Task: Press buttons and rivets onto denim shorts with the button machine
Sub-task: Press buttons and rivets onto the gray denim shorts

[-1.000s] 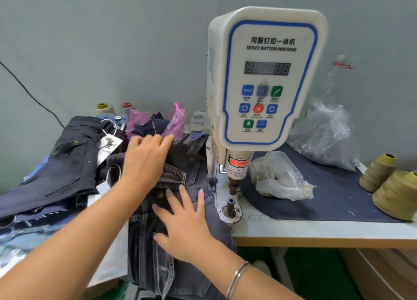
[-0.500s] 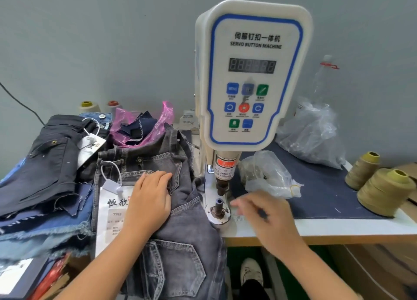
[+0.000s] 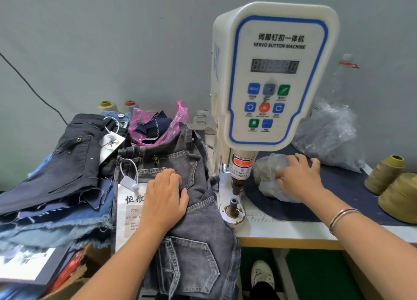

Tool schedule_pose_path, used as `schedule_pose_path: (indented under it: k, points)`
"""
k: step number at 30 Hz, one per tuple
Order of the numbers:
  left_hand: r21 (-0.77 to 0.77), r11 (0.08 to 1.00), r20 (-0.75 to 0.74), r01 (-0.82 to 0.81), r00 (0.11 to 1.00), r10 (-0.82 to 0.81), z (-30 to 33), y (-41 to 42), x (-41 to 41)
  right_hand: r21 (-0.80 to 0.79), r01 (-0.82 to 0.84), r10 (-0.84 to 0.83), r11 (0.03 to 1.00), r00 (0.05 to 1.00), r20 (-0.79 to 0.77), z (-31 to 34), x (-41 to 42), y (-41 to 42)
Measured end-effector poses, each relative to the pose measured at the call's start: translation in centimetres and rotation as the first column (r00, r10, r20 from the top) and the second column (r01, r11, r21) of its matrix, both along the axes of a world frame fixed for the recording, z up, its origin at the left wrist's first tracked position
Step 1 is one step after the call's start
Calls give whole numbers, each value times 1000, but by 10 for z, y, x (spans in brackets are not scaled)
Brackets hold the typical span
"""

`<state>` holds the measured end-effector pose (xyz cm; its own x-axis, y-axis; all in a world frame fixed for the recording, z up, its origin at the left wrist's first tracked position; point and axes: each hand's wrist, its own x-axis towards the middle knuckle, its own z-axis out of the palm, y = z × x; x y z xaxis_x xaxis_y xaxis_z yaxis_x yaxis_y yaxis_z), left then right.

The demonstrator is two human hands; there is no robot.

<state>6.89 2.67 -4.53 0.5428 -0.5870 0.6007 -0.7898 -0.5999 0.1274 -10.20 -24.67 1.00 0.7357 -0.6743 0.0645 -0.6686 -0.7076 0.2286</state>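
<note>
One clear bag [image 3: 269, 178], right hand [image 3: 297, 178] inside

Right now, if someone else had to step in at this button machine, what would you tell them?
Left hand rests on the grey denim shorts, holding them beside the machine's lower die.
Right hand is at the small clear bag by the press head; whether it grips anything is unclear.
Nothing sits on the die yet.
Left to do: load hardware, slide the shorts under, press.
</note>
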Motion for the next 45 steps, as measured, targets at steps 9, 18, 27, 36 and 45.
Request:
schedule_pose_path:
  k: [9, 18, 27, 36, 45]
  points:
    - [19, 1000, -63, 7, 998, -6, -1, -1, 2, -139, 20, -26, 990, 999, -37, -14, 10, -3]
    - [71, 997, -75, -17, 997, 22, -1, -2, 2, -181, 6, -11, 984, 1000, -29, -19, 21, -2]
    - [66, 998, -97, -11, 995, 17, 0, -3, 2, -27, 60, -56, 998, 989, 138, -27, 18, -8]
    - [76, 997, -96, -16, 995, 24, -1, -3, 4, -130, -1, 2, 992, 1000, 5, -23, 15, -7]
    - [86, 996, -90, -21, 996, 29, -1, -4, 4, -83, 11, -2, 997, 994, 111, -25, 9, -8]
